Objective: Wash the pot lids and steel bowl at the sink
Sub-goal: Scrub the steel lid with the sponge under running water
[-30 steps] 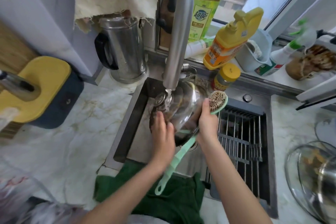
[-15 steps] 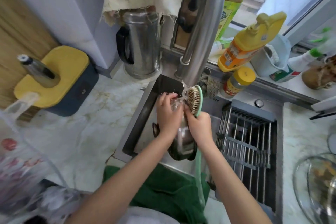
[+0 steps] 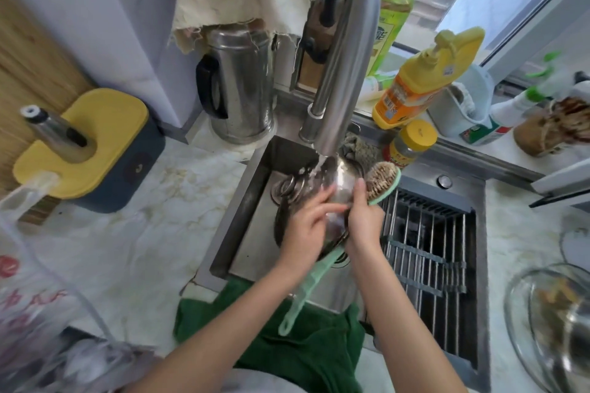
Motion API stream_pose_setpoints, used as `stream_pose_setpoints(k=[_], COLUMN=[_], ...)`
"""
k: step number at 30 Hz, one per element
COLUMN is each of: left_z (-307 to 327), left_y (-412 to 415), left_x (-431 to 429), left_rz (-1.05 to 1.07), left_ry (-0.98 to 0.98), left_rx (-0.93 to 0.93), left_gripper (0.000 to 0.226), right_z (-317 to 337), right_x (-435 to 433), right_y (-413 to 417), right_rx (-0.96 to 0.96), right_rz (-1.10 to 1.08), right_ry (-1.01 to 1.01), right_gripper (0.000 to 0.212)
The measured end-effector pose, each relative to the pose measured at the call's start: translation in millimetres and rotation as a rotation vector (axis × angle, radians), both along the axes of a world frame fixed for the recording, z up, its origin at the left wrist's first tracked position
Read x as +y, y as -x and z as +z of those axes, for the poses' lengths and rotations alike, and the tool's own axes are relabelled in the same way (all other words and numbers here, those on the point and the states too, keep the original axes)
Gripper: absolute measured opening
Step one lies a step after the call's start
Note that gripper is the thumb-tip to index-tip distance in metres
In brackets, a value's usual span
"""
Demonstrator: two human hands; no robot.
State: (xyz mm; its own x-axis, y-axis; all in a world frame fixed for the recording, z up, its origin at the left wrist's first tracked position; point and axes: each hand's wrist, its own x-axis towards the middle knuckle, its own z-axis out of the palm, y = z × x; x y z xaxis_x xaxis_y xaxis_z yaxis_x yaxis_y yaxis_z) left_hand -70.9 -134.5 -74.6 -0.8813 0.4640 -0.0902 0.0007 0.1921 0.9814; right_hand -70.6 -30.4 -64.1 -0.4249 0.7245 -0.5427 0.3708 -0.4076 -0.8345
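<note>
Water runs from the faucet [image 3: 344,67] onto a glass pot lid [image 3: 340,183], which is held tilted over the sink [image 3: 242,226]. My left hand [image 3: 303,230] lies on the lid's wet face with its fingers spread across the glass. At the lid's right rim, my right hand [image 3: 364,223] grips the lid with the thumb up against it. That hand also holds a green dish brush [image 3: 381,180], its bristle head beside the lid and its handle trailing down toward me. A second glass lid [image 3: 523,303] and a steel bowl [image 3: 571,329] sit on the counter at the far right.
A wire drain rack [image 3: 427,249] fills the sink's right half. A green towel [image 3: 303,351] hangs over the front edge. A steel kettle [image 3: 239,89], knife block [image 3: 319,41], soap bottles [image 3: 418,80] and a yellow-lidded jar [image 3: 408,143] crowd the back ledge.
The lid has turned from edge-on to a tilted, face-up position under the stream. The brush head has swung from behind the lid to its right side. My left fingers now spread over the glass.
</note>
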Motion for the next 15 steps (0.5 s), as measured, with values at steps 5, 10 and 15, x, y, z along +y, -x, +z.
stream_pose_setpoints(k=[5, 10, 15], left_z=[-13, -29, -14], left_y=[-9, 13, 30], left_x=[-56, -52, -25], left_rz=[0.455, 0.583, 0.597], left_ry=[0.118, -0.298, -0.471], left_rx=[-0.387, -1.222, -1.195], left_gripper=[0.017, 0.053, 0.056], right_z=[-15, -30, -21], right_x=[27, 28, 27], right_y=[-19, -31, -46], right_rx=[0.041, 0.237, 0.197], right_rz=[-0.234, -0.283, -0.156], right_ry=[0.365, 0.598, 0.535], right_gripper=[0.039, 0.067, 0.062])
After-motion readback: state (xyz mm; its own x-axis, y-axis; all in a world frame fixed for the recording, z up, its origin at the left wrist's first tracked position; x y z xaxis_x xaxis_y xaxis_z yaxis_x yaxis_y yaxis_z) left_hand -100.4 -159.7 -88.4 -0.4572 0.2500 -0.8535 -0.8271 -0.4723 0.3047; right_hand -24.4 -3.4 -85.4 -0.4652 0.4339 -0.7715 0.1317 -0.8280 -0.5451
